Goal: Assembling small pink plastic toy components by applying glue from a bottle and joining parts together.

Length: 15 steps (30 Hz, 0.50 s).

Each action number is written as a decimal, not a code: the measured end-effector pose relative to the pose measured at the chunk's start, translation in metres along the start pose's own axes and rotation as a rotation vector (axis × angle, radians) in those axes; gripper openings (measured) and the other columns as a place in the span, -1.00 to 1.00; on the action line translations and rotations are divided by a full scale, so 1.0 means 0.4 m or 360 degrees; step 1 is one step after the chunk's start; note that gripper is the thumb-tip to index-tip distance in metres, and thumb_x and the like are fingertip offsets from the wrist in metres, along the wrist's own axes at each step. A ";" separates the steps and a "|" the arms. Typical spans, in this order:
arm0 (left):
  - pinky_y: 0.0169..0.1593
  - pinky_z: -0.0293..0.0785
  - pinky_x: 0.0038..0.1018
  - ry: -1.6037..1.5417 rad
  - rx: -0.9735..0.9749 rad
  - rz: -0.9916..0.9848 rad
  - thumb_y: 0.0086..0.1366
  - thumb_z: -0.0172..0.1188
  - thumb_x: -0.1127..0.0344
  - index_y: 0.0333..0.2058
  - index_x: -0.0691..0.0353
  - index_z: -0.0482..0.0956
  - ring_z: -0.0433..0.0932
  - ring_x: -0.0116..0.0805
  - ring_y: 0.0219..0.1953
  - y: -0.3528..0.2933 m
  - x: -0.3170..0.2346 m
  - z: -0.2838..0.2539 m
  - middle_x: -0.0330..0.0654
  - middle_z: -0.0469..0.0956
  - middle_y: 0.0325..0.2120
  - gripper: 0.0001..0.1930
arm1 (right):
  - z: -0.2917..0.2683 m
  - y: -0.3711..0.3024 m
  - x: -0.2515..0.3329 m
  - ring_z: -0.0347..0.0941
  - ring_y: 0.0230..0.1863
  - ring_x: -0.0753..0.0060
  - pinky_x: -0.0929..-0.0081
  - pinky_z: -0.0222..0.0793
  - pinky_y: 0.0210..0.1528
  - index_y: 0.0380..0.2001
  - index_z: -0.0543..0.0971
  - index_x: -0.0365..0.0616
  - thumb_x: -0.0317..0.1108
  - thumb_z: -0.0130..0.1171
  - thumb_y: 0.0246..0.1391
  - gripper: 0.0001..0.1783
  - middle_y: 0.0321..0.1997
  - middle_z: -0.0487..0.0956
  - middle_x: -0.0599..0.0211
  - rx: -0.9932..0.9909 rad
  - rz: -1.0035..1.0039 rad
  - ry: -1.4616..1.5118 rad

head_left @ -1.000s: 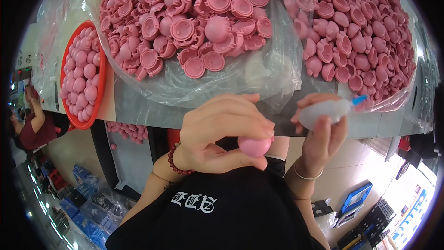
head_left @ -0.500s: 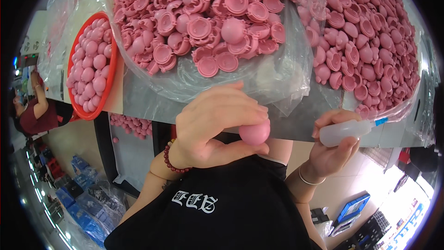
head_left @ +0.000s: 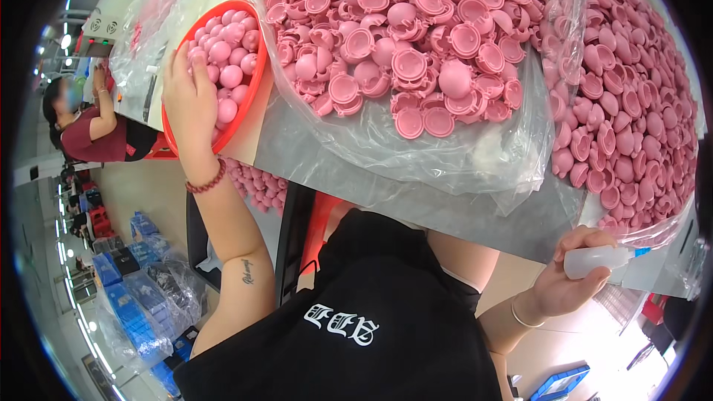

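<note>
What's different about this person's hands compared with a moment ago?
The left hand has moved leftward and away from the body to the red basket, over the pink balls. I can't tell whether the ball it held has been let go. The right hand keeps its grip on the white bottle; the heap of pink half-shells looks undisturbed.

Balls [head_left: 232, 76] pink, shells [head_left: 455, 79] pink; basket [head_left: 258, 85] red-orange. Bottle [head_left: 592, 261] milky white, tip [head_left: 642, 252] blue. Table [head_left: 416, 206] grey, bag [head_left: 475, 167] clear. Bracelet [head_left: 208, 184] dark red, bangle [head_left: 523, 318] pale. Shirt [head_left: 334, 371] black, white lettering [head_left: 342, 324]. Co-worker's top [head_left: 90, 135] maroon. Crates [head_left: 134, 314] blue.
</note>
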<state>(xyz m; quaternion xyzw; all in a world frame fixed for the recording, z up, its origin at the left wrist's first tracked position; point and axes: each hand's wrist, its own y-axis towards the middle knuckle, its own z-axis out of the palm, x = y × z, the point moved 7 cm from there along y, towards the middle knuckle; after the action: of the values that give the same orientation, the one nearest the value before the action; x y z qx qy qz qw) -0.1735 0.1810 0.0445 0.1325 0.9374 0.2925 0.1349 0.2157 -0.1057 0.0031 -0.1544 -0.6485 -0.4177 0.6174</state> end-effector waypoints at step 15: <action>-0.40 0.26 -0.41 -0.0564 0.0408 0.0475 -0.15 0.25 0.40 -0.58 0.24 0.46 0.36 -0.25 -0.47 -0.128 -0.394 0.027 -0.23 0.36 -0.56 -0.85 | 0.015 -0.028 0.030 0.10 -0.66 0.58 0.71 -0.06 -0.62 -0.48 0.26 -0.22 0.08 -0.17 0.03 -0.51 -0.66 0.27 0.29 0.0087 0.0027 -0.0005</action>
<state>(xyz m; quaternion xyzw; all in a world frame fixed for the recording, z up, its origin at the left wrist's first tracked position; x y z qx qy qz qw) -0.0324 0.0945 0.0338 0.3346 0.8985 0.1604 0.2345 0.2013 -0.1116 0.0109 -0.1436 -0.6593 -0.3944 0.6238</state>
